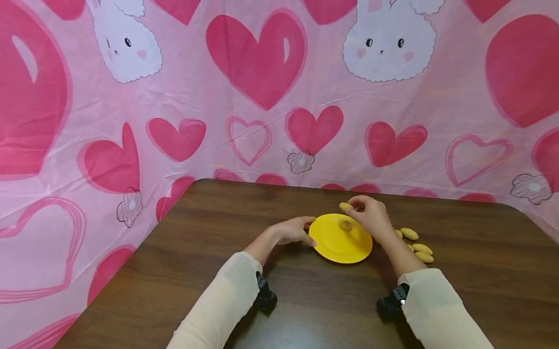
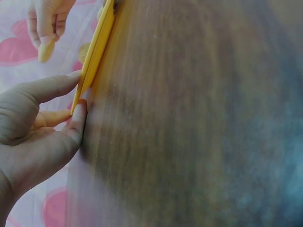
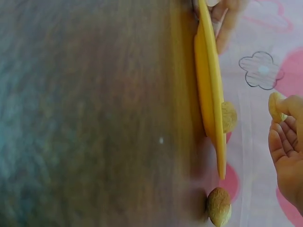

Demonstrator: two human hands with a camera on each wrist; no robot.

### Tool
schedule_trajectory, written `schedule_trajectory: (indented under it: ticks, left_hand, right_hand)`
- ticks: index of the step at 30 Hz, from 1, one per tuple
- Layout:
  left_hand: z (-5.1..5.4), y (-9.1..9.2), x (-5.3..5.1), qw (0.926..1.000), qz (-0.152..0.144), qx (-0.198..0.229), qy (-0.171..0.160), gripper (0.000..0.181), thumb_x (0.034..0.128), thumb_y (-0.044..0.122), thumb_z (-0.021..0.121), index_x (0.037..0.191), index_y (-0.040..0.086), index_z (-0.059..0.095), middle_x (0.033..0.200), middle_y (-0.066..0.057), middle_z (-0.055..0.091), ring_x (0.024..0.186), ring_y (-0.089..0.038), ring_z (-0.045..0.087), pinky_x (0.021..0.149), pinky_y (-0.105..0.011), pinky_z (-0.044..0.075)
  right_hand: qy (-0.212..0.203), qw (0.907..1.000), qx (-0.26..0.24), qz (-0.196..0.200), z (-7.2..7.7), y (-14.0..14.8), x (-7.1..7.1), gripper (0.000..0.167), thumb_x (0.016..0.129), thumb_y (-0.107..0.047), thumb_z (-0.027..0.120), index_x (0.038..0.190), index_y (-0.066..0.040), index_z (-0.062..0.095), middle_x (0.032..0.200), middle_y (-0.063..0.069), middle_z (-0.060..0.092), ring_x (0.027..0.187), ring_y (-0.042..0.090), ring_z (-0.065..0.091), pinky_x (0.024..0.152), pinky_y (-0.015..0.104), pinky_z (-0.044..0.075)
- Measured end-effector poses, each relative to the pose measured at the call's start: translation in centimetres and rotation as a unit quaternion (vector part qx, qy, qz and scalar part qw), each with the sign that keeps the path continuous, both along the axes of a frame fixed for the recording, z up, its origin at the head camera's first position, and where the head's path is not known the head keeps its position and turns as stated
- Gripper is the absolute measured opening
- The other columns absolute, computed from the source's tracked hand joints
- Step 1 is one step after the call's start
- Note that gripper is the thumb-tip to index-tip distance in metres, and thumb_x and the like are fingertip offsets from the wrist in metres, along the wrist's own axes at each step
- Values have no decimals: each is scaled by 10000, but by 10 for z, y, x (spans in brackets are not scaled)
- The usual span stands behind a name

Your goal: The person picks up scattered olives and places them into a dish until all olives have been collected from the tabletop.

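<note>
A yellow plate point(image 1: 337, 248) lies on the brown table, with one tan, oval nut-like piece point(image 1: 345, 225) on it toward its far side. The left hand point(image 1: 292, 231) holds the plate's left rim, thumb and fingers at the edge; the left wrist view shows this hand point(image 2: 42, 118) at the rim too. Above the plate's far edge, the right hand point(image 1: 371, 217) pinches another such piece point(image 1: 345, 206) between thumb and fingertips. In the right wrist view that pinched piece point(image 3: 276, 108) is clear of the plate point(image 3: 208, 80).
Several similar oval pieces point(image 1: 409, 234) lie on the table point(image 1: 479, 284) to the right of the plate, partly behind the right forearm. A pink cloth point(image 1: 273, 92) with hearts and rabbits hangs behind the table and along its left side.
</note>
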State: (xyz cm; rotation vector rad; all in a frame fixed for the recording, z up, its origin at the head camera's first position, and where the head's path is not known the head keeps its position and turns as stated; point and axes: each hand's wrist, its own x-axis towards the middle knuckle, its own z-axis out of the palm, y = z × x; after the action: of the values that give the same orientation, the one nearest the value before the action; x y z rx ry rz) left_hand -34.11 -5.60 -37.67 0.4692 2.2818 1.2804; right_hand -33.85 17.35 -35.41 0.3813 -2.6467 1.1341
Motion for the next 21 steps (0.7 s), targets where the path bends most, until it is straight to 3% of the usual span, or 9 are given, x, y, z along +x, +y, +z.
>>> schedule_trajectory:
  ticks: [9, 21]
  left_hand:
    - [1, -1, 1, 10000, -18, -27, -20, 761, 783, 14, 702, 1430, 38, 303, 1410, -127, 378, 1226, -254, 397, 1046, -372, 304]
    - [2, -1, 2, 10000, -16, 4, 18, 752, 783, 14, 700, 1425, 33, 311, 1401, -128, 389, 1215, -253, 404, 1048, -367, 302]
  right_hand:
    - [-205, 9982, 497, 268, -6, -8, -4, 190, 828, -74, 674, 987, 24, 639, 855, 113, 627, 783, 247, 557, 707, 340, 507]
    - [-627, 9904, 1033, 670, -7, -17, -5, 170, 822, -104, 692, 956, -4, 663, 821, 70, 624, 761, 214, 548, 741, 337, 515]
